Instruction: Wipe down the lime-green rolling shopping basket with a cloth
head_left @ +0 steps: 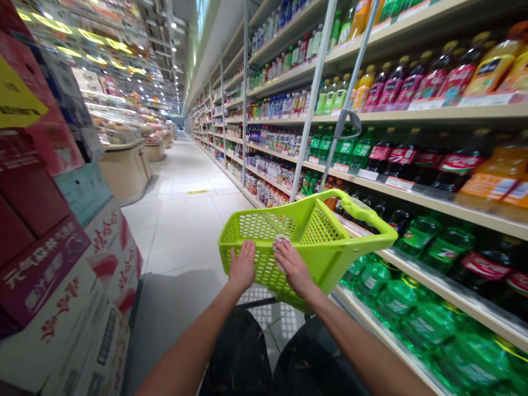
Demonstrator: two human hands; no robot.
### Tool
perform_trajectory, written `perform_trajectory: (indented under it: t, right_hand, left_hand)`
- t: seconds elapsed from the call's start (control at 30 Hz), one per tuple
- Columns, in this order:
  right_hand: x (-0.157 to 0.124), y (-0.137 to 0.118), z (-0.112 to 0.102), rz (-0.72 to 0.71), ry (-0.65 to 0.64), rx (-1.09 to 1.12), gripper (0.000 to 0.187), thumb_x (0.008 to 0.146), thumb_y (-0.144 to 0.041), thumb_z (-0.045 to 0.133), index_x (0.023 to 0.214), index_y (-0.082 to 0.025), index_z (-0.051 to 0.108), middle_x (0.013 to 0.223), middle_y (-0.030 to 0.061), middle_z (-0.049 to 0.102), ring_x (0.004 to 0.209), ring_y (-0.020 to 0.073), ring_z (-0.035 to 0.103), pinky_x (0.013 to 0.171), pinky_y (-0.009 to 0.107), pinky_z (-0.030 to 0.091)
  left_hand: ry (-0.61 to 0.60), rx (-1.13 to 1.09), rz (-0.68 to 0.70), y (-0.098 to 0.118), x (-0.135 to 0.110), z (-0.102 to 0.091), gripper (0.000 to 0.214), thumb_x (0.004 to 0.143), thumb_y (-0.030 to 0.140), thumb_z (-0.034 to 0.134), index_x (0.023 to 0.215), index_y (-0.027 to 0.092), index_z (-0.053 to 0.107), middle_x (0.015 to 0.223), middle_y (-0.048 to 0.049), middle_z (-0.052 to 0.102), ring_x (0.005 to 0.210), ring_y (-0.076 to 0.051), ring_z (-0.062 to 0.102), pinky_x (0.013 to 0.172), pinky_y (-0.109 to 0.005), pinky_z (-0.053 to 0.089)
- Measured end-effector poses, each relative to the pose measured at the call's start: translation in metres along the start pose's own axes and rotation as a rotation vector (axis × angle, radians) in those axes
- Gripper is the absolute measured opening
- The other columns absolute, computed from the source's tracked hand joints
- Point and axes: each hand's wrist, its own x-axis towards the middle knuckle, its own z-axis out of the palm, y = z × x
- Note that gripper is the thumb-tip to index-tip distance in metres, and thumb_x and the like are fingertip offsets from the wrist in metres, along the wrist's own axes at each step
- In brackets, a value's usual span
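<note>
A lime-green plastic shopping cart (325, 275) stands in front of my knees, its perforated side towards me and its handle at the right. My left hand (242, 265) lies against the near side wall by the left end, fingers stretched out and holding nothing. Further right, my right hand (292, 267) presses a crumpled whitish cloth (281, 240) to the top rim of the same wall. Part of the cloth is hidden under the fingers. Whether it is fabric or paper, I cannot tell.
Long shelves (416, 190) of soda and juice bottles run along the right, close to the cart. Stacked drink cartons (53, 264) rise at the left. A tiled aisle (181, 214) stretches ahead, with a rounded display counter (124, 170) on its left.
</note>
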Motion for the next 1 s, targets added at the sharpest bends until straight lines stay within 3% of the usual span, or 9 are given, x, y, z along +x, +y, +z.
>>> perform_trajectory:
  t: [0.07, 0.23, 0.43, 0.53, 0.67, 0.87, 1.0]
  right_hand:
    - [0.004, 0.000, 0.009, -0.017, -0.006, -0.024, 0.026, 0.087, -0.015, 0.040, 0.107, -0.018, 0.057, 0.123, 0.0089, 0.052, 0.128, 0.0179, 0.027, 0.100, 0.044, 0.036]
    - [-0.029, -0.013, 0.029, -0.139, -0.149, -0.010, 0.025, 0.087, -0.016, 0.040, 0.103, -0.018, 0.059, 0.114, 0.0088, 0.059, 0.124, 0.0174, 0.035, 0.094, 0.039, 0.044]
    - [0.008, -0.019, 0.035, -0.072, -0.096, 0.011, 0.027, 0.086, -0.015, 0.044, 0.110, -0.018, 0.055, 0.127, 0.0091, 0.048, 0.128, 0.0199, 0.026, 0.101, 0.045, 0.034]
    - [0.000, -0.018, 0.050, -0.096, -0.145, 0.012, 0.025, 0.085, -0.014, 0.044, 0.106, -0.017, 0.057, 0.122, 0.0094, 0.053, 0.126, 0.0186, 0.030, 0.100, 0.043, 0.035]
    - [-0.020, -0.026, 0.064, -0.161, -0.212, 0.029, 0.023, 0.086, -0.014, 0.043, 0.102, -0.018, 0.059, 0.117, 0.0089, 0.057, 0.124, 0.0166, 0.035, 0.097, 0.039, 0.040]
    - [0.022, -0.040, 0.082, -0.111, -0.095, 0.039, 0.024, 0.086, -0.015, 0.043, 0.105, -0.016, 0.058, 0.124, 0.0096, 0.051, 0.128, 0.0197, 0.027, 0.102, 0.043, 0.033]
    - [0.007, -0.047, 0.101, -0.163, -0.178, 0.070, 0.023, 0.086, -0.013, 0.042, 0.101, -0.015, 0.060, 0.116, 0.0090, 0.058, 0.124, 0.0167, 0.035, 0.100, 0.037, 0.037]
  left_hand:
    - [-0.003, -0.008, 0.027, -0.003, -0.002, -0.001, 0.066, 0.069, 0.004, 0.032, 0.134, 0.013, 0.025, 0.143, -0.0068, 0.022, 0.132, -0.019, 0.018, 0.105, -0.052, 0.016]
    - [0.004, 0.021, -0.035, -0.020, -0.008, 0.000, 0.067, 0.069, 0.005, 0.033, 0.134, 0.014, 0.024, 0.142, -0.0082, 0.024, 0.131, -0.019, 0.019, 0.106, -0.048, 0.016]
    - [0.024, -0.012, -0.049, -0.033, -0.010, 0.005, 0.067, 0.068, 0.005, 0.033, 0.134, 0.013, 0.024, 0.142, -0.0068, 0.024, 0.131, -0.018, 0.019, 0.105, -0.046, 0.017]
    - [0.042, -0.016, -0.022, -0.044, -0.010, 0.005, 0.064, 0.069, 0.005, 0.031, 0.133, 0.014, 0.027, 0.141, -0.0059, 0.028, 0.130, -0.016, 0.023, 0.106, -0.045, 0.017]
    - [0.057, -0.013, -0.113, -0.062, -0.013, 0.007, 0.061, 0.072, 0.004, 0.028, 0.131, 0.017, 0.030, 0.139, -0.0059, 0.032, 0.128, -0.016, 0.027, 0.105, -0.046, 0.019]
    - [0.081, -0.103, -0.150, -0.066, -0.016, 0.009, 0.060, 0.070, 0.003, 0.030, 0.129, 0.016, 0.034, 0.135, -0.0068, 0.039, 0.126, -0.016, 0.031, 0.105, -0.042, 0.021]
    - [0.086, -0.258, -0.178, -0.072, -0.014, 0.000, 0.062, 0.066, 0.000, 0.032, 0.125, 0.016, 0.039, 0.129, -0.0053, 0.047, 0.121, -0.014, 0.040, 0.104, -0.036, 0.026]
